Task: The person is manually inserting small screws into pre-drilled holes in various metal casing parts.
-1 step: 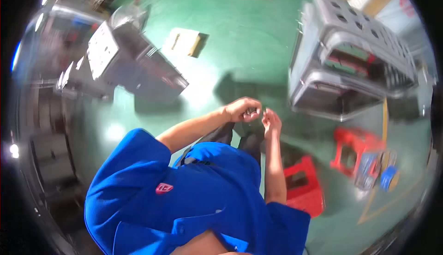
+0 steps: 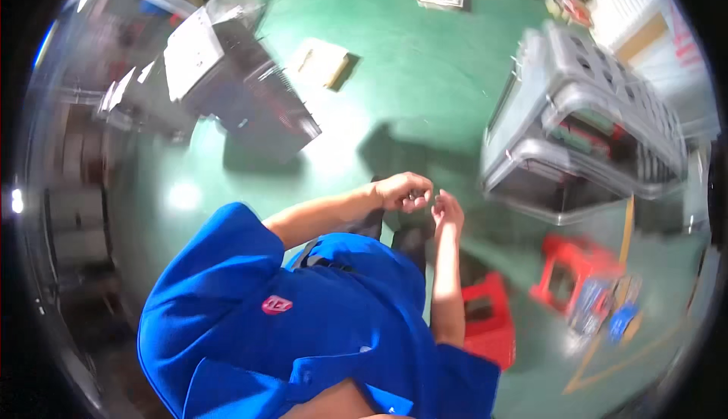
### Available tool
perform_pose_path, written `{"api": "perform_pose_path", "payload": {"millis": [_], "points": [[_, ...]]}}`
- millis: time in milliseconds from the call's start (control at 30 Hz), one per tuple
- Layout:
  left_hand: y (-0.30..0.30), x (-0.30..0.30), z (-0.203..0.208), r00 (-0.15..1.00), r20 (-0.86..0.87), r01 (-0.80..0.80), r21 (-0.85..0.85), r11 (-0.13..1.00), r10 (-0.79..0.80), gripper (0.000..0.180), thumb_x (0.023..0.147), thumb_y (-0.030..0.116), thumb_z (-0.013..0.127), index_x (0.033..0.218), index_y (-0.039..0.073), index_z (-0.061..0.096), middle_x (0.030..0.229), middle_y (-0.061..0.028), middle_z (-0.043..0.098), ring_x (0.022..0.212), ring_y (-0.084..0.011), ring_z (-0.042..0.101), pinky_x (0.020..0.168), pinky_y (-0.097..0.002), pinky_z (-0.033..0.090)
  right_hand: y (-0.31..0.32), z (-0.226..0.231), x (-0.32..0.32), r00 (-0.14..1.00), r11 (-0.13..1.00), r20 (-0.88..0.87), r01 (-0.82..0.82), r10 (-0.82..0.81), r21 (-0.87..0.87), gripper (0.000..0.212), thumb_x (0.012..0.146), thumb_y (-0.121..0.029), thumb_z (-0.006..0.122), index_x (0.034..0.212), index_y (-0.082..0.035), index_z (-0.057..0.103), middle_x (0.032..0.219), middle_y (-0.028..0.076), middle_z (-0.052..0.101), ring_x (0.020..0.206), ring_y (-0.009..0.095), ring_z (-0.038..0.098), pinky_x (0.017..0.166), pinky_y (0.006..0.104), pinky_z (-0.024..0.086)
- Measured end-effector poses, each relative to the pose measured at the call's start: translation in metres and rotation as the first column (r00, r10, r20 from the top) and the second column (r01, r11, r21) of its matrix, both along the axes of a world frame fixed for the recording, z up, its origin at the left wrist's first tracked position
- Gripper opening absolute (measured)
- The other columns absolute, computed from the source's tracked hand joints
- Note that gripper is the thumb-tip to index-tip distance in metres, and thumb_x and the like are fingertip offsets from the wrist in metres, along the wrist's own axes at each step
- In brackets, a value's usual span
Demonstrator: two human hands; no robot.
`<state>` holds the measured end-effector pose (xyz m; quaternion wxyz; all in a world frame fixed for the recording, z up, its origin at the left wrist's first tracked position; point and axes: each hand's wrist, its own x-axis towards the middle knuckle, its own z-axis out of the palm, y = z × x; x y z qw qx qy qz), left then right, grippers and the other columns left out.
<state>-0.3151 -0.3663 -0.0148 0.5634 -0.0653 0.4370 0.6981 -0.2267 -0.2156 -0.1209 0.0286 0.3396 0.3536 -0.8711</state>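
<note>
Red stool (image 2: 496, 341) sits at five o'clock from the curled right hand (image 2: 447, 210). At ten o'clock, near it, the left hand (image 2: 404, 192) curls too; whether either holds anything, I cannot tell.

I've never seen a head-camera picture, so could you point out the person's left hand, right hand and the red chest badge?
Left hand (image 2: 398, 190): head view, back of the hand.
Right hand (image 2: 448, 211): head view, middle of the hand.
Red chest badge (image 2: 276, 305): head view, its centre.
</note>
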Motion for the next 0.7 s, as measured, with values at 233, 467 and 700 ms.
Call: {"api": "perform_pose_path", "payload": {"millis": [233,467,700], "points": [[-0.074,0.076,0.017,0.925,0.038,-0.377,0.2,0.904,0.377,0.037,0.094,0.028,0.039,0.066,0.008,0.051,0.052,0.0006,0.047,0.04,-0.0075,0.037,0.037,-0.0223,0.028,-0.062,0.129,0.01,0.847,0.763,-0.153,-0.361,0.508,0.536,0.014,0.084,-0.017,0.062,0.089,-0.005,0.063,0.079,-0.001,0.061,0.07,0.006,0.053,0.064,0.0212,0.042],[-0.134,0.127,0.014,0.681,-0.056,-0.715,0.166,0.679,0.73,0.038,0.093,0.032,0.042,0.068,0.008,0.057,0.056,0.0014,0.053,0.042,-0.0067,0.041,0.038,-0.0226,0.029,-0.154,0.197,0.005,0.251,0.052,-0.05,-0.002,0.967,0.999,0.02,0.069,-0.011,0.073,0.085,-0.005,0.063,0.086,0.005,0.061,0.081,0.019,0.058,0.073,0.032,0.046],[-0.213,0.187,0.017,0.585,-0.232,-0.738,0.245,0.629,0.777,0.045,0.091,0.039,0.037,0.066,0.008,0.058,0.052,-0.0001,0.05,0.042,-0.0092,0.041,0.04,-0.0257,0.028,-0.247,0.221,0.041,-0.035,-0.172,0.179,0.141,0.983,0.975,0.023,0.067,-0.013,0.074,0.085,-0.005,0.063,0.082,0.008,0.06,0.077,0.024,0.056,0.071,0.0356,0.046]]}}
